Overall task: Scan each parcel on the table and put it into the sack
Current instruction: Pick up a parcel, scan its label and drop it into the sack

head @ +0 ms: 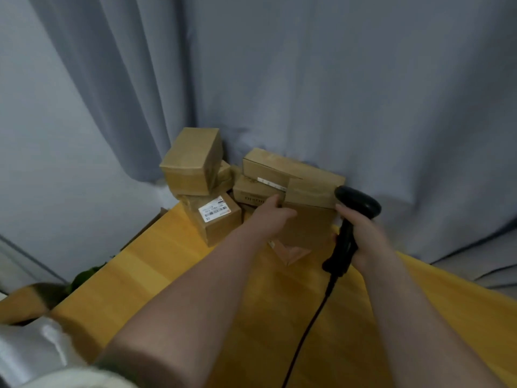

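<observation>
Two hands work: left grip (272, 217) closed on a box (307, 228), right grip (361, 233) wrapped round a scanner (354, 219).

label (214, 212): print blurred | cable (300, 345): cut off at bottom edge

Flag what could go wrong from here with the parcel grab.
1. The left hand grips a front box with stacked boxes resting behind it; pulling it could topple them.
2. The top-left box sits tilted on the labelled box and may slide off.
3. The scanner in the right hand trails a cable that could snag.
</observation>
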